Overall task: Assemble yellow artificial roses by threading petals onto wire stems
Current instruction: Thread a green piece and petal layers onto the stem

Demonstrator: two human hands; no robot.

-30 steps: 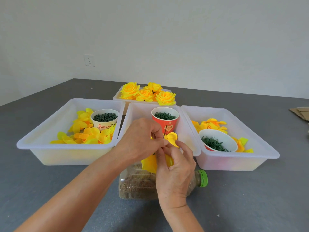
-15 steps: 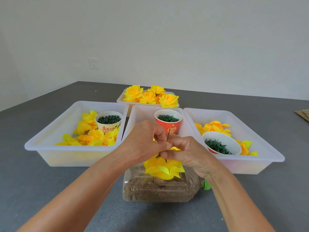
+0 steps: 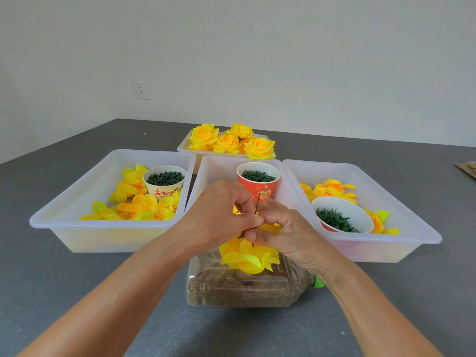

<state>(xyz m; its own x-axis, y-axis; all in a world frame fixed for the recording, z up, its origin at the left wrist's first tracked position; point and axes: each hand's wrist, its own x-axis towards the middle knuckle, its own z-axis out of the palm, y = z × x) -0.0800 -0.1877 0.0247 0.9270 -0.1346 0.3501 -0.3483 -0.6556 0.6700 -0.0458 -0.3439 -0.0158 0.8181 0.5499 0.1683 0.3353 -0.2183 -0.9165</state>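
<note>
A thin dark wire stem (image 3: 257,206) stands upright between my two hands, above a clear bottle. My left hand (image 3: 219,215) pinches it with thumb and fingers. My right hand (image 3: 283,230) pinches it from the right, just below. A half-built yellow rose (image 3: 249,256) of stacked petals hangs on the wire under my fingers, its top hidden by them. Several finished yellow roses (image 3: 229,141) fill a small white tray at the back.
Three white bins stand side by side: the left bin (image 3: 77,222) holds yellow petals and a cream cup (image 3: 164,181) of green rings, the middle a red cup (image 3: 258,184), the right bin (image 3: 386,243) petals and a white bowl (image 3: 342,215). A clear bottle (image 3: 244,287) lies on its side.
My right hand turned from gripping the petals knuckles-up to pinching the wire from the right. The petal stack dropped lower on the wire and now hangs open below my fingers.
</note>
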